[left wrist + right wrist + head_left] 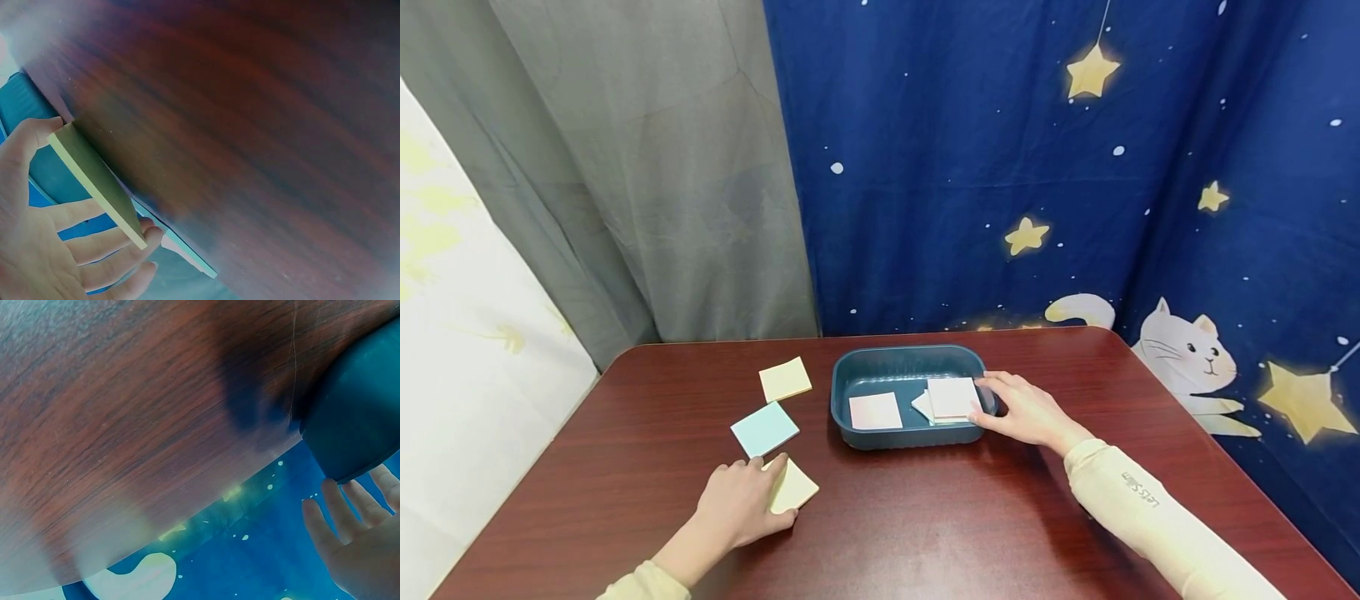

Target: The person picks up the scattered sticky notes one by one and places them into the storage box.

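My left hand [741, 506] grips a pale yellow sticky note pad [793, 485] at the table's front left, thumb on one edge and fingertips on the opposite one. The left wrist view shows the yellow pad [100, 181] edge-on between them. At the right end of a dark teal bin [880, 440], my right hand [1026, 410] pinches a whitish sticky note pad [953, 397] by its right corners, above other pads. In the right wrist view, fingers [337, 509] reach over the bin's rim; the pad is hidden there.
A pinkish pad [876, 412] lies in the bin's left half. Left of the bin, a light blue pad [765, 429] and another yellow pad [786, 379] lie on the dark red table [910, 517]. Curtains [925, 208] hang behind the table's back edge.
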Motion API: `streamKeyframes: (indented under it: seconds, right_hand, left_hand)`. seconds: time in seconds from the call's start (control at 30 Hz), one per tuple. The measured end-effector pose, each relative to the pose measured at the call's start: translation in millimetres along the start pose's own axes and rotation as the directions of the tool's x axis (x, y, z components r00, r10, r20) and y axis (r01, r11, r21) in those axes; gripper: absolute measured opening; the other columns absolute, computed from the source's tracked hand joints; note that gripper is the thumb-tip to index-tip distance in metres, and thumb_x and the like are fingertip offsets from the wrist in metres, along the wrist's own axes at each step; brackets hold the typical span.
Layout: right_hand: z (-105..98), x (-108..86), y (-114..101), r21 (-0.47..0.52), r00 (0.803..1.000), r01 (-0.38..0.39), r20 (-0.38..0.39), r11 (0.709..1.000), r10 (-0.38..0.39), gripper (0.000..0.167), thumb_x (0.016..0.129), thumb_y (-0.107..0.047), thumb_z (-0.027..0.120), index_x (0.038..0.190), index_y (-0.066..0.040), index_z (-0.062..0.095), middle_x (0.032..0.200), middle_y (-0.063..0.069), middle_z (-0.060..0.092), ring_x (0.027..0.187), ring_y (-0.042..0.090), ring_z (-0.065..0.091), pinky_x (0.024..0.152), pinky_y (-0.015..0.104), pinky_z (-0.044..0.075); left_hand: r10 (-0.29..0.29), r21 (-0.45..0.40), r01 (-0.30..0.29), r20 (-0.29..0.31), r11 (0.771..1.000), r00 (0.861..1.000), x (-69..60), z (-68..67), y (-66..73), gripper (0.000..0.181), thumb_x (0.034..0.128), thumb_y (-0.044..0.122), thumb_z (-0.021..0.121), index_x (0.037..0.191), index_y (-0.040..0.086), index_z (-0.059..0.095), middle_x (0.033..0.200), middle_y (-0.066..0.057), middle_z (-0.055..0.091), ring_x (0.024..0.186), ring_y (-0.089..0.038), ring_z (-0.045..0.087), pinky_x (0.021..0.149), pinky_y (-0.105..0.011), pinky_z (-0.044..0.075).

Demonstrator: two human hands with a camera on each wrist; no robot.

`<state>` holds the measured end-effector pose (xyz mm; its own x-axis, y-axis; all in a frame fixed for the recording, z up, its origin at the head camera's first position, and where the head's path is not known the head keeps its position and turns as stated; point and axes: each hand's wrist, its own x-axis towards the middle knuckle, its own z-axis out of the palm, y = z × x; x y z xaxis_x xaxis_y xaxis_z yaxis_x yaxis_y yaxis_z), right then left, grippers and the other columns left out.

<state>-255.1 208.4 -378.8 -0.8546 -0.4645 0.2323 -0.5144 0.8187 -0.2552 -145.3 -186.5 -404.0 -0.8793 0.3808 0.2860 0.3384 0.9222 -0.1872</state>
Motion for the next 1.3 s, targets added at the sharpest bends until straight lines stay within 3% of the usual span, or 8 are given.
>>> streamKeyframes:
  seconds: [0.33, 0.7, 0.97, 1.3]
  right_hand:
    - [-2, -0.2, 0, 0.007, 1.0, -0.006, 0.012, 1.0, 0.006, 0.07, 0.076, -0.062, 0.052, 0.124, -0.01, 0.052, 0.126, 0.01, 0.045, 0.114, 0.028, 0.041, 0.087, 0.05, 0.035]
    - [-2, -0.3, 0, -0.002, 1.0, -0.001, 0.014, 1.0, 0.001, 0.07, 0.076, -0.061, 0.052, 0.123, -0.01, 0.052, 0.125, 0.011, 0.046, 0.113, 0.028, 0.042, 0.086, 0.049, 0.036]
    - [-1, -0.1, 0, 0.0, 1.0, -0.005, 0.018, 1.0, 0.005, 0.071, 0.075, -0.062, 0.052, 0.123, -0.01, 0.052, 0.126, 0.011, 0.046, 0.113, 0.028, 0.041, 0.086, 0.05, 0.036]
    - [-3, 0.9, -1, -0.008, 1.0, -0.005, 0.028, 1.0, 0.005, 0.07, 0.076, -0.06, 0.053, 0.124, -0.01, 0.052, 0.126, 0.011, 0.046, 0.113, 0.028, 0.041, 0.086, 0.05, 0.036]
  left_hand:
    - [-0.018, -0.013, 0.018, 0.008, 1.0, 1.0, 4.9, -8.7, -2.5, 0.061, 0.0608, 0.054, 0.061, 0.105, 0.012, 0.058, 0.07, -0.007, 0.054, 0.058, -0.025, 0.052, 0.048, -0.037, 0.038]
    - [-0.019, 0.003, 0.019, -0.05, 1.0, 0.999, 17.0, -31.1, -6.7, 0.057, 0.0612, 0.055, 0.059, 0.102, 0.015, 0.058, 0.063, -0.003, 0.048, 0.05, -0.02, 0.048, 0.045, -0.033, 0.034]
    - [-0.036, -0.052, 0.031, -0.09, 0.998, 0.995, 35.4, -44.8, -7.7, 0.056, 0.0632, 0.055, 0.059, 0.104, 0.016, 0.056, 0.064, -0.002, 0.048, 0.052, -0.018, 0.048, 0.044, -0.033, 0.035]
    - [0.032, -0.043, -0.038, -0.124, 0.998, 0.992, 71.2, -54.5, 0.5, 0.065, 0.066, 0.058, 0.054, 0.115, 0.015, 0.056, 0.077, -0.006, 0.055, 0.061, -0.021, 0.053, 0.051, -0.036, 0.039]
